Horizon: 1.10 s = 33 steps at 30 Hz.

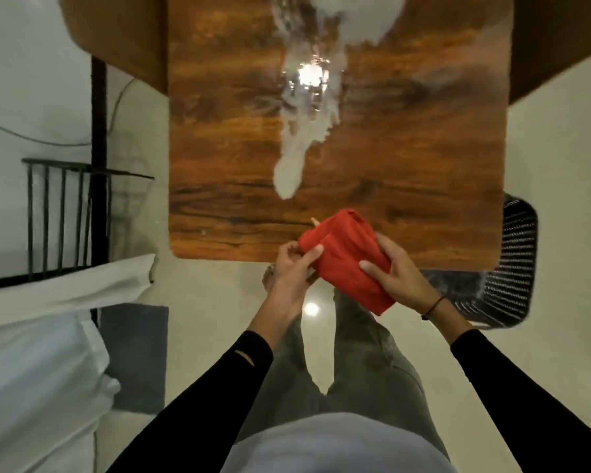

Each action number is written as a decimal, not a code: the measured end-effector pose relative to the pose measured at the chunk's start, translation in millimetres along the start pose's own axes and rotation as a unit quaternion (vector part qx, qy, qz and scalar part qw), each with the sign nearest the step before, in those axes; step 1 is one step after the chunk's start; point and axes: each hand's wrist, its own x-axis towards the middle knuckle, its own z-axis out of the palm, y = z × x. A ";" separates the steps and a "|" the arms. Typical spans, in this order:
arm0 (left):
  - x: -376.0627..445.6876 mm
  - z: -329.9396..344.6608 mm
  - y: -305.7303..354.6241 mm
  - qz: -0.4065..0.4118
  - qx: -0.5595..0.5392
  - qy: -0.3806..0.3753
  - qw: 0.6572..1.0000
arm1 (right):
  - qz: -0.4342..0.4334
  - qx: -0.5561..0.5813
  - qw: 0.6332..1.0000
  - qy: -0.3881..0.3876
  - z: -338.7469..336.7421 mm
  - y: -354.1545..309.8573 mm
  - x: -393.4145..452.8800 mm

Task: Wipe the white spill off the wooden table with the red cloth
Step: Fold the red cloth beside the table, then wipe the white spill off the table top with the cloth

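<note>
A folded red cloth [345, 257] is held in both hands just over the near edge of the wooden table [219, 158]. My left hand [292, 271] pinches the cloth's left end. My right hand [394, 274] grips its right side with the thumb on top. A long white spill [304, 138] runs down the middle of the table from the far end and ends in a narrow tongue a short way beyond the cloth. The cloth is not touching the spill.
A black mesh basket [512, 264] stands on the floor at the table's near right corner. A black metal rack [65, 216] and white bedding [41, 353] lie to the left. My legs stand on the pale tiled floor [560, 199] before the table.
</note>
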 end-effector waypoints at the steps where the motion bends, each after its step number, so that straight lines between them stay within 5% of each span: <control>1: 2.1 -14.1 3.0 0.011 -0.026 0.024 0.999 | -0.012 -0.041 0.999 -0.027 6.4 -8.3 12.6; 7: 11.8 -98.9 13.5 0.115 -0.098 0.110 0.982 | -0.119 -0.214 0.958 -0.147 61.4 -51.6 98.8; 11: 20.3 -152.1 23.2 0.264 0.128 0.246 0.924 | -0.182 -0.326 0.923 -0.089 120.7 -65.2 142.6; 13: 28.0 -179.9 26.2 0.301 0.216 0.318 0.873 | -0.267 -0.441 0.856 -0.030 149.0 -65.0 155.8; 16: 38.0 -216.2 30.1 0.275 0.144 0.371 0.875 | -0.387 -0.572 0.710 -0.138 179.9 -57.7 170.0; 18: 43.4 -237.4 32.9 0.240 0.092 0.398 0.880 | -0.409 -0.617 0.646 -0.187 191.7 -45.6 178.3; 24: 51.1 -279.2 32.4 0.222 0.035 0.369 0.902 | -0.391 -0.645 0.646 -0.118 222.8 -78.8 235.4; 30: 56.7 -289.5 39.9 0.220 0.000 0.331 0.918 | -0.306 -0.615 0.726 -0.025 263.8 -140.5 278.8; 33: 57.9 -293.4 48.6 0.231 -0.012 0.321 0.919 | -0.347 -0.620 0.699 -0.079 280.8 -124.6 246.1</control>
